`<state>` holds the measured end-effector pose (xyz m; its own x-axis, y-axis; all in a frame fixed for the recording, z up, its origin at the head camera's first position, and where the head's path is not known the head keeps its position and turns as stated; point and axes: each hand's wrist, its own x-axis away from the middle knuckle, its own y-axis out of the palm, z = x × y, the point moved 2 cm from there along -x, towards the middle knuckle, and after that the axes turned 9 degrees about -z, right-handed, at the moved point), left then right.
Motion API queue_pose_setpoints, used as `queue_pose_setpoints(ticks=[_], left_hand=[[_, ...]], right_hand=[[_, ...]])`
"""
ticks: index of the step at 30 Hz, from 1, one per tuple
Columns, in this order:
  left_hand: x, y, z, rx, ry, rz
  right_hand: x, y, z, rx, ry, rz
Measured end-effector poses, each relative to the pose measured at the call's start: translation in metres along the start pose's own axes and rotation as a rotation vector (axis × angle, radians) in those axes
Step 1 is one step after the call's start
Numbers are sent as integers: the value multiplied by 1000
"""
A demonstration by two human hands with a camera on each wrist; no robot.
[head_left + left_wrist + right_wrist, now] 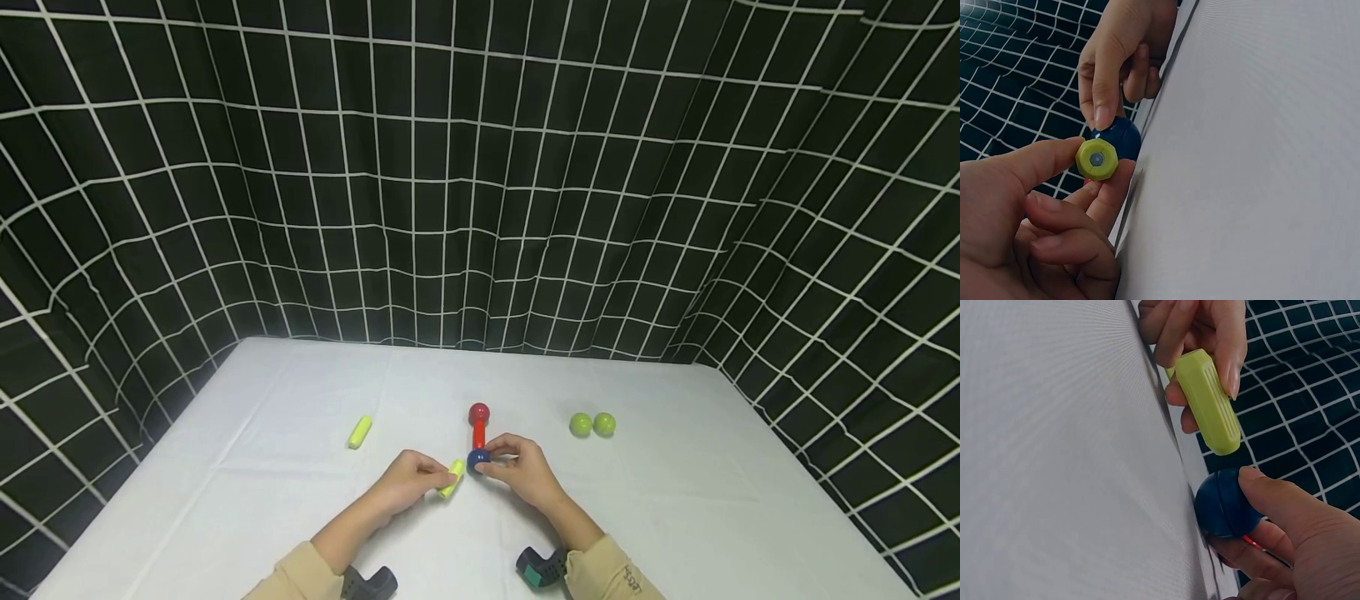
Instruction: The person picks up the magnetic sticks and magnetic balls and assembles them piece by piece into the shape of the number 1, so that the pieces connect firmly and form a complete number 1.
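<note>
The person's left hand point(415, 481) pinches a yellow-green, faceted rod with grooved sides point(456, 469) between thumb and fingers, holding it slantwise so that its far end points towards a glossy, dark blue ball with a seam around it point(475, 460). The left wrist view shows the rod's near end as a many-sided face with a small grey disc point(1097, 159) at its centre. The right hand point(527, 475) grips the blue ball with thumb and fingers on its right side. The rod's tip is just beside the ball, and the right wrist view shows a narrow gap between them.

Beyond the blue ball, a bright red, straight rod point(479, 435) runs away from the person to a glossy red ball point(478, 412), the three standing in one line near the middle of a table covered in white cloth point(675, 450). To the left lies a second yellow-green rod point(360, 432), well apart from the hands; to the right, two shiny, light green balls point(581, 425) sit side by side. Beige sleeves point(300, 575) cover the forearms, and a black curtain with a white grid point(525, 158) hangs around the table
</note>
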<state>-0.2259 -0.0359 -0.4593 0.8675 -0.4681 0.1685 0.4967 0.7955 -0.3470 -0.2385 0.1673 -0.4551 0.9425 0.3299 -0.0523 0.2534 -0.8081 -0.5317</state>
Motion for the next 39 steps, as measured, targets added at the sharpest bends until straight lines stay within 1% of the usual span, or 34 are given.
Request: queue_pose_setpoints(ticks=[6, 14, 22, 34, 39], left_hand=[[1, 4, 4, -32, 14, -31], [0, 5, 4, -43, 23, -74], [0, 5, 6, -34, 39, -75], [-1, 6, 6, -43, 32, -79], [-1, 6, 5, -40, 29, -74]], right_hand=[[1, 0, -1, -13, -9, 3], [1, 0, -1, -5, 3, 8], [1, 0, -1, -9, 4, 8], [2, 1, 0, 2, 7, 7], [2, 0, 1, -11, 2, 4]])
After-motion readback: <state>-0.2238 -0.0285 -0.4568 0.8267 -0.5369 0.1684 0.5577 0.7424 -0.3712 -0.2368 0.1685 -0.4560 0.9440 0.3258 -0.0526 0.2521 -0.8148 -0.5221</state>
